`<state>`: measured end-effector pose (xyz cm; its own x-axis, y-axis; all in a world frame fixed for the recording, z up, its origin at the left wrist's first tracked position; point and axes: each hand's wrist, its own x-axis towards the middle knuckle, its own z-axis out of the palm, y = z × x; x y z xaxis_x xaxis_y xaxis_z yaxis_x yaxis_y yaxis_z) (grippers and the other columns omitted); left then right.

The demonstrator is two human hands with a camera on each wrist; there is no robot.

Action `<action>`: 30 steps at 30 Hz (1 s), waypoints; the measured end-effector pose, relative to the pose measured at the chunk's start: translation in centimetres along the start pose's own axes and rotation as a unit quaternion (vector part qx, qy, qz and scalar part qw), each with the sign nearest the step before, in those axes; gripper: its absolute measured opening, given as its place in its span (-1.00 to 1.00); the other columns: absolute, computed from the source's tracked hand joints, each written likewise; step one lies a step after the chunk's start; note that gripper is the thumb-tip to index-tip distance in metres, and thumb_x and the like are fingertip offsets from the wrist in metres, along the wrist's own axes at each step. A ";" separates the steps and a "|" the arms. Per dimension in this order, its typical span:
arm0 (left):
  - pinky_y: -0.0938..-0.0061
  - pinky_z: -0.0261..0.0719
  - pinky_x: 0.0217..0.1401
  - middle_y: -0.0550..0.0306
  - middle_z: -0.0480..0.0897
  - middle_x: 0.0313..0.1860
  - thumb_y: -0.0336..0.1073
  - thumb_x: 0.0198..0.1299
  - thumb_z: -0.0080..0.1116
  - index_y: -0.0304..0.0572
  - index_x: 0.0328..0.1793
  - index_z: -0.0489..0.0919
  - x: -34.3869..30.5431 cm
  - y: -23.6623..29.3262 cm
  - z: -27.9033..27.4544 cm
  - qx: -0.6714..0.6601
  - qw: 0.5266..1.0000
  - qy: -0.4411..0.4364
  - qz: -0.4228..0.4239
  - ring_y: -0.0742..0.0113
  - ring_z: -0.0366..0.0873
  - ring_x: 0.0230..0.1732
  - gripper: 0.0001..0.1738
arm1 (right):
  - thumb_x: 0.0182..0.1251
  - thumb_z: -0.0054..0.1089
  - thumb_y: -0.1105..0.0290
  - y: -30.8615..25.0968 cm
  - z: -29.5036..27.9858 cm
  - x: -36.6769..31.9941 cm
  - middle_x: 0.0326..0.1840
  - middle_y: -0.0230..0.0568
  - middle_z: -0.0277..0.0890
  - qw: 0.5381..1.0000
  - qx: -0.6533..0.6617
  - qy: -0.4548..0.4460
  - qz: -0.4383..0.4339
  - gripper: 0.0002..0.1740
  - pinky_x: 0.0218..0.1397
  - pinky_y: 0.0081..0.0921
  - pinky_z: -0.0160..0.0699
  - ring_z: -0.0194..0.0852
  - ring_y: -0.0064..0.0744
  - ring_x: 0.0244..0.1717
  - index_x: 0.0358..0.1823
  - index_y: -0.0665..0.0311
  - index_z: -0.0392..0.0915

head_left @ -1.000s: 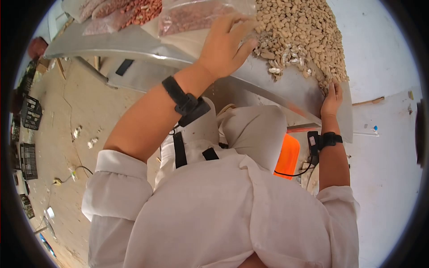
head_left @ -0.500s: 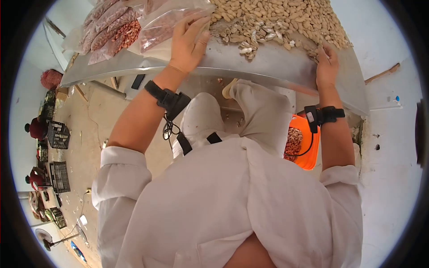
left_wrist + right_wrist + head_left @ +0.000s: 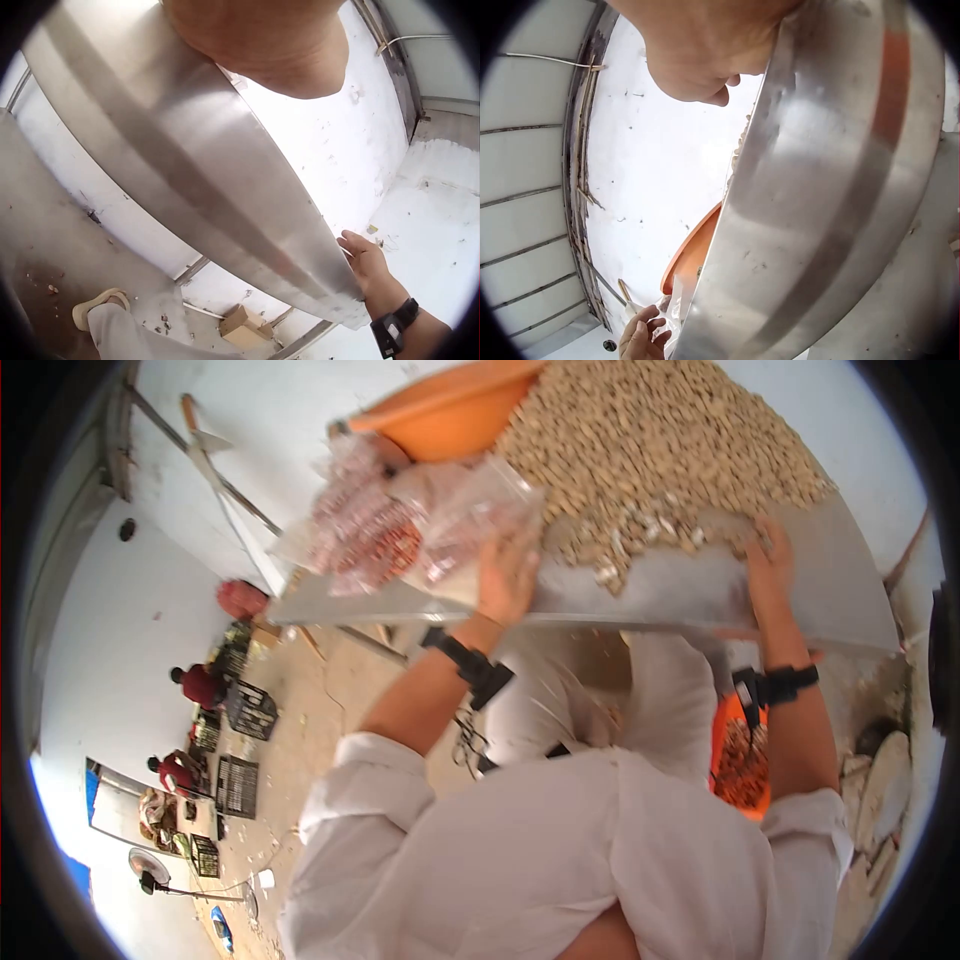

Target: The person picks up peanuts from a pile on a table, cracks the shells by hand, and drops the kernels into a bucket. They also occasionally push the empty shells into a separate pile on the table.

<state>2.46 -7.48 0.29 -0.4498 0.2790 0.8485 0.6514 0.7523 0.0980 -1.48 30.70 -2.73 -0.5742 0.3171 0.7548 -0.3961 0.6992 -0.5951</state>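
In the head view, my left hand [image 3: 508, 575] rests at the right end of a clear plastic bag [image 3: 470, 535] of reddish peanut kernels, fingers extended. My right hand [image 3: 770, 575] lies at the near right fringe of a big heap of unshelled peanuts [image 3: 660, 440], fingers loosely bent and holding nothing visible. Between the hands, broken shells [image 3: 615, 545] are spread on the metal table [image 3: 660, 592]. The left wrist view shows the right hand [image 3: 367, 266] by the table's edge. In the right wrist view, the left hand [image 3: 641, 337] has loosely bent fingers beside clear plastic.
More filled bags [image 3: 345, 550] and an orange basin [image 3: 450, 415] stand on the table's far left. Below, an orange tub [image 3: 740, 760] holds kernels. Black crates [image 3: 238, 785] and two people line the left wall, with a fan [image 3: 150, 865] nearby.
The head view has tilted up and turned, bringing the orange basin and more of the room into sight. Both hands keep roughly their places, the left by the bag, the right by the heap.
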 end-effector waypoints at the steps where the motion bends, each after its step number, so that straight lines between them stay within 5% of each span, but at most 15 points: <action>1: 0.27 0.35 0.08 -0.12 0.41 -0.01 -0.36 0.14 0.03 -0.28 0.02 0.52 0.0 -0.3 0.1 -0.027 1.000 -0.002 0.003 -0.02 0.37 0.00 -0.68 | 0.02 0.10 0.40 -0.7 -0.4 0.0 0.01 -0.03 0.46 1.000 0.009 -0.013 0.017 -0.59 0.16 -0.29 0.30 0.38 -0.06 0.06 -0.02 0.27 0.49; 7: 0.34 0.36 0.01 -0.09 0.38 -0.04 -0.35 0.17 0.01 -0.30 0.02 0.51 0.7 0.4 -0.4 -0.086 0.996 -0.026 -0.007 0.03 0.35 -0.03 -0.69 | 0.03 0.07 0.45 -2.4 -0.7 -0.2 0.05 -0.02 0.42 0.999 -0.007 -0.014 0.042 -0.60 0.25 -0.27 0.16 0.26 -0.04 0.14 -0.02 0.26 0.47; 26: 0.24 0.32 0.14 -0.10 0.37 0.03 -0.40 0.07 0.09 -0.24 0.03 0.49 0.0 -0.1 -1.1 -0.111 0.991 0.022 -0.072 -0.03 0.33 0.05 -0.65 | 0.04 0.17 0.41 -0.7 -0.2 0.4 0.00 -0.04 0.46 0.998 -0.013 -0.055 0.003 -0.61 0.17 -0.29 0.28 0.37 -0.08 0.08 -0.03 0.32 0.50; 29: 0.23 0.32 0.14 -0.10 0.38 0.03 -0.40 0.07 0.11 -0.22 0.04 0.48 0.0 -0.5 -0.8 -0.034 0.998 0.045 0.013 -0.03 0.33 0.06 -0.65 | 0.07 0.13 0.41 -0.2 0.0 -0.1 -0.01 -0.03 0.47 0.997 -0.059 -0.044 -0.015 -0.63 0.20 -0.27 0.25 0.36 -0.06 0.11 -0.04 0.31 0.50; 30: 0.23 0.32 0.14 -0.09 0.38 0.03 -0.39 0.07 0.10 -0.22 0.04 0.49 -0.3 -0.3 -0.4 -0.144 0.987 0.043 -0.063 -0.03 0.33 0.06 -0.64 | 0.09 0.11 0.41 0.2 -0.1 -0.2 -0.01 -0.03 0.47 0.993 -0.091 -0.050 -0.052 -0.64 0.21 -0.26 0.24 0.35 -0.05 0.11 -0.04 0.31 0.51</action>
<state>2.63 -8.05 0.27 -0.4923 0.1338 0.8601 0.7460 0.5740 0.3377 -1.32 30.86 -3.00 -0.6082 0.1787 0.7734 -0.3265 0.8318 -0.4490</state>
